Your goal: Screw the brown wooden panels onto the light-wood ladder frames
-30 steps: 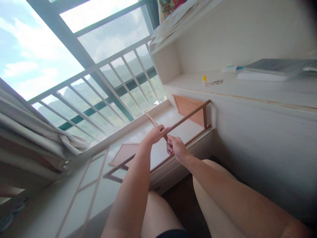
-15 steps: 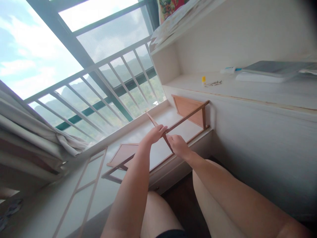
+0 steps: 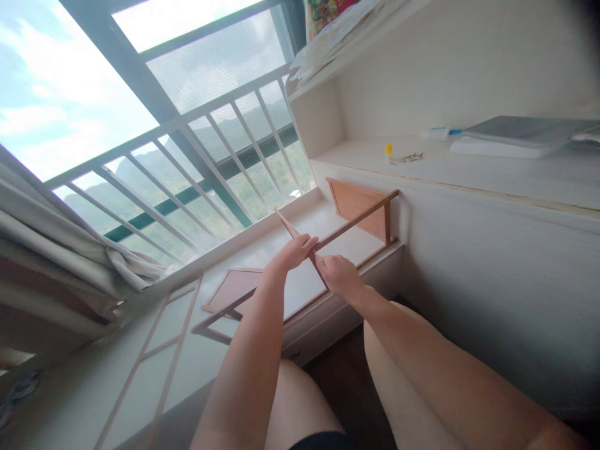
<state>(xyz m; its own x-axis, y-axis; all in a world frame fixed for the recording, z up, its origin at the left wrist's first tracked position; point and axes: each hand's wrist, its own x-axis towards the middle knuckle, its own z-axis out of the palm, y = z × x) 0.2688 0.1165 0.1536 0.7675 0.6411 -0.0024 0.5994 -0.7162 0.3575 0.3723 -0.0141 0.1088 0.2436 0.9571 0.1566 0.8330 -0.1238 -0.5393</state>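
A brown wooden frame point(image 3: 359, 219) with upright panels stands on the white window ledge. My left hand point(image 3: 297, 250) is closed around its upper rail, where the rail meets the middle panel point(image 3: 287, 224). Just right of it, my right hand point(image 3: 340, 274) is closed at the same joint. A thin, light tip shows at its fingers, but most of what it holds is hidden. One panel point(image 3: 360, 209) stands at the frame's right end, and another panel point(image 3: 237, 289) is at the left, partly behind my left forearm.
A flat wooden ladder-like frame point(image 3: 175, 337) lies on the ledge at left. On the white shelf point(image 3: 365, 149) are a small yellow-capped container point(image 3: 389, 150), several screw-like pieces point(image 3: 409, 159) and a flat grey object point(image 3: 510, 134). A railing point(image 3: 206, 181) and curtain point(image 3: 70, 231) border the window.
The camera view has shifted very slightly. Both hands stay at the same joint of the wooden frame, and nothing has visibly been moved or let go.
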